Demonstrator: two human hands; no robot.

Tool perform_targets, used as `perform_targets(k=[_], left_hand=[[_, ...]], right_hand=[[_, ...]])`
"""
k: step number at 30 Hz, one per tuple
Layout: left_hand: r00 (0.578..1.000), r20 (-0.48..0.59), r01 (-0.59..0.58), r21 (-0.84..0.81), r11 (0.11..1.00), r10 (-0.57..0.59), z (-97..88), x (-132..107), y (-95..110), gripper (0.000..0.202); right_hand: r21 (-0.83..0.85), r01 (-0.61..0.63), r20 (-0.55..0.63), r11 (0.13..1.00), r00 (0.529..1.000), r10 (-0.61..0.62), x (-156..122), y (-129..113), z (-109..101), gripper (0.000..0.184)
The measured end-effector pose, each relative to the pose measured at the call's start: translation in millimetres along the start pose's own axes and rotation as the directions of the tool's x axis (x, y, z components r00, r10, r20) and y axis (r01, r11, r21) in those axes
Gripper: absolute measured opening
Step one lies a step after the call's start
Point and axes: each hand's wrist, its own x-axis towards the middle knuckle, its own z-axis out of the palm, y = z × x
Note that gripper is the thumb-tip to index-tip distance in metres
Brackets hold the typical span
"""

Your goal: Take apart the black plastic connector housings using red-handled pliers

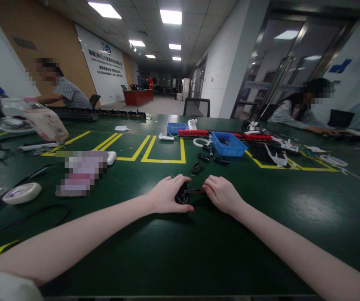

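My left hand (pixel 169 195) is closed around a small black bundle (pixel 182 197) that looks like a coiled cable, its thumb and fingers on either side. From the bundle a dark strand (pixel 195 191) runs rightward to my right hand (pixel 222 194), whose fingers are pinched on its far end. Both hands are just above the green table (pixel 180 255), and the strand's end is hidden by my right fingers. Beyond them lie similar black bundles, the closest being one coiled piece (pixel 197 167) on the tabletop.
A blue bin (pixel 228 144) with dark items stands farther back, near a white ring (pixel 201 142) and red strips (pixel 193 133). At left are a phone-like object (pixel 82 173), a white earbud case (pixel 111 158) and a tape roll (pixel 22 193). Two people sit across the table.
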Motion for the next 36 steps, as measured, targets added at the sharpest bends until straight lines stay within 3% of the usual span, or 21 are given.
perform_targets(k=[19, 29, 36], left_hand=[[0.998, 0.03, 0.058, -0.08, 0.995, -0.056, 1.4, 1.3, -4.8, 0.054], [0.994, -0.052, 0.098, -0.063, 0.993, -0.101, 5.1, 1.3, -4.5, 0.071], [0.985, -0.056, 0.163, -0.02, 0.986, -0.164, 6.7, 2.0, -4.6, 0.065]], right_hand=[[-0.007, -0.036, -0.002, 0.999, 0.999, 0.036, -0.3, 0.9, -1.6, 0.036], [-0.008, -0.029, -0.014, 1.0, 0.999, 0.029, -0.1, 2.4, -0.3, 0.035], [-0.012, -0.038, -0.021, 0.999, 0.999, 0.038, 0.0, 2.1, -2.3, 0.033]])
